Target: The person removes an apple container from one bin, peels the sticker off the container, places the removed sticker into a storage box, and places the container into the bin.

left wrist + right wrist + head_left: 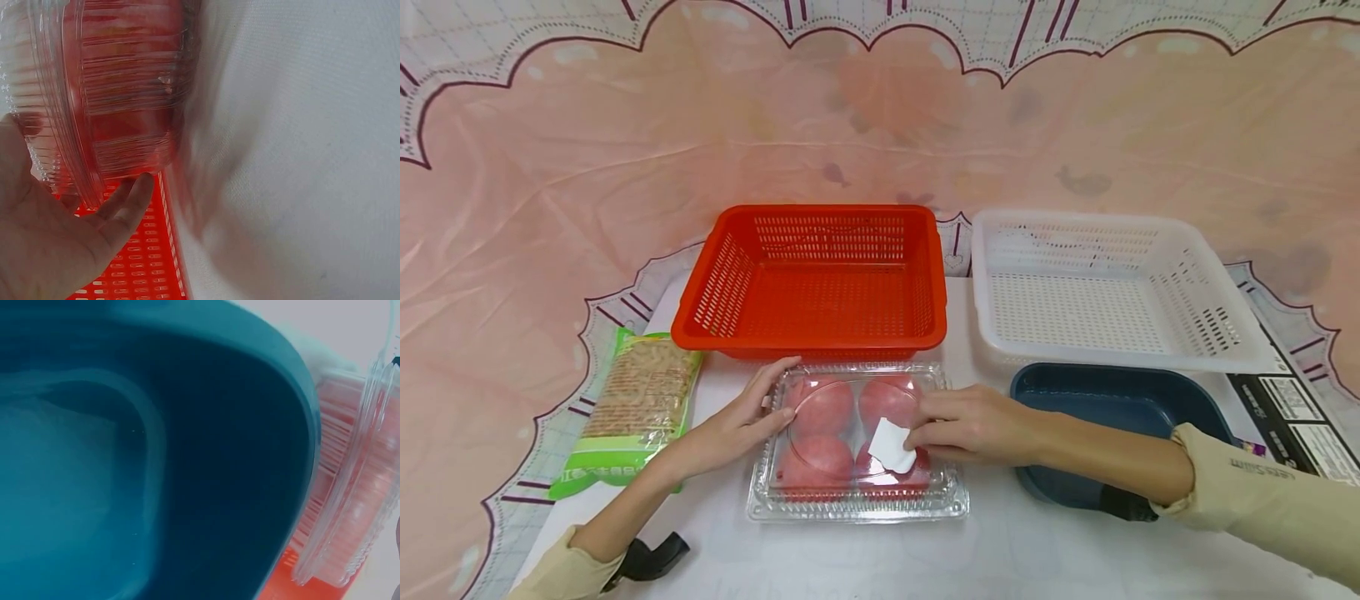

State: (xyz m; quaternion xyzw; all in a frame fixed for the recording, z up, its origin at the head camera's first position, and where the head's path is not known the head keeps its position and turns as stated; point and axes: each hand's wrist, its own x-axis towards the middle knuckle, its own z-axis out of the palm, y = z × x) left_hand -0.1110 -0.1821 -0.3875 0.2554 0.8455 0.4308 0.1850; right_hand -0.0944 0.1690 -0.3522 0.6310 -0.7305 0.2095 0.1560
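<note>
A clear plastic clamshell box point(857, 510) holds several round red fruits point(815, 467), with its lid down. My left hand point(730, 433) grips the box's left side, thumb on the lid; in the left wrist view, the left hand's point(62, 231) fingertips touch the ribbed side wall. My right hand point(973, 423) pinches a small white folded piece point(891, 446) against the lid, near the front right fruit. Whether it is paper or cloth I cannot tell. In the right wrist view the box's edge point(340, 487) shows, but the right hand is almost wholly out of frame.
Behind the box stands a red basket point(808, 337), with a white basket point(1105, 354) to its right. A dark blue basin point(1037, 379) sits under my right forearm. Left lies a green-edged food packet point(632, 408). A printed black-and-white box point(1288, 408) is at far right.
</note>
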